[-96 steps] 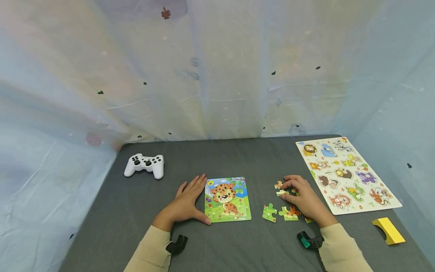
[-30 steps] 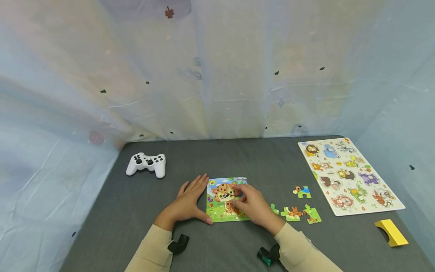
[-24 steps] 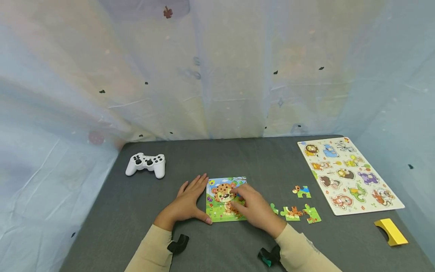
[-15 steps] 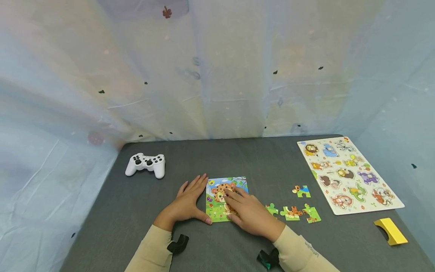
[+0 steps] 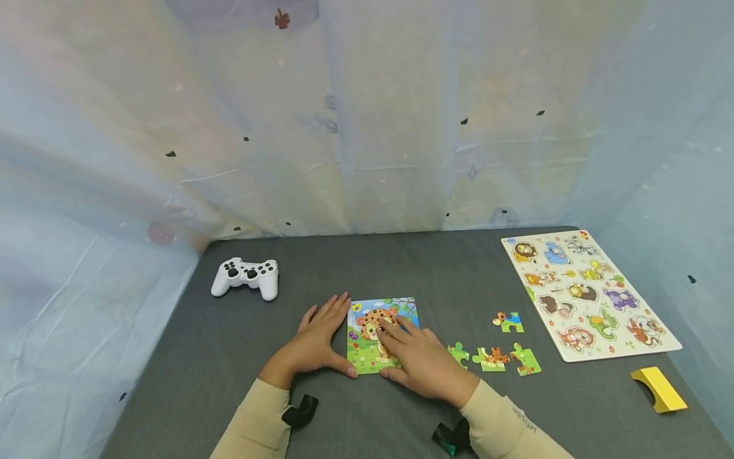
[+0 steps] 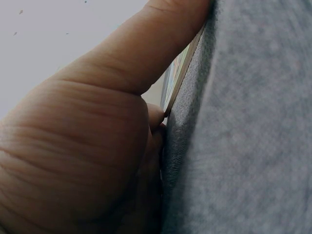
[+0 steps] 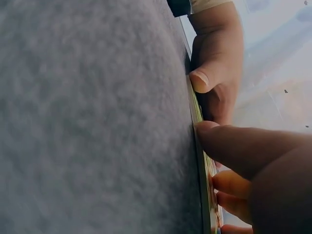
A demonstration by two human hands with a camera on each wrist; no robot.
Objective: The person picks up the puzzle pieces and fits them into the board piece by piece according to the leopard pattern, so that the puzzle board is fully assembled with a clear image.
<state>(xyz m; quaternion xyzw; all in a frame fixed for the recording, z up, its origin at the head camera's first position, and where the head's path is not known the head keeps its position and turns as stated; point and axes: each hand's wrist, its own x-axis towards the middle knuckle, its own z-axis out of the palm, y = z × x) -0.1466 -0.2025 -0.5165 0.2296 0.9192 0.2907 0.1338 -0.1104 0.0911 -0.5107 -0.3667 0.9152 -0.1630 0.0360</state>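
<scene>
A square leopard jigsaw puzzle point(image 5: 367, 362) lies flat on the dark grey tabletop. My left hand point(image 5: 312, 341) rests at its left side, fingers extended and thumb near the lower left corner. The palm and thumb of that hand fill much of the left wrist view, with the puzzle's thin edge point(image 6: 183, 66) behind them. Over the puzzle's right part lies my right hand point(image 5: 421, 363), fingers spread and fairly straight, fingertips on the picture. It hides the lower right of the puzzle. In the right wrist view its thumb touches the near edge of the puzzle point(image 7: 201, 156).
Several loose jigsaw pieces point(image 5: 492, 360) lie right of the right hand, one point(image 5: 509, 322) farther back. A white game controller point(image 5: 245, 278) sits at the back left. An animal peg-puzzle board point(image 5: 590, 296) and a yellow arch block point(image 5: 659, 390) are on the right.
My right hand has come left from among the loose pieces, taking one from there to the puzzle. Its pinched fingers have since spread onto the picture. The left hand stays put.
</scene>
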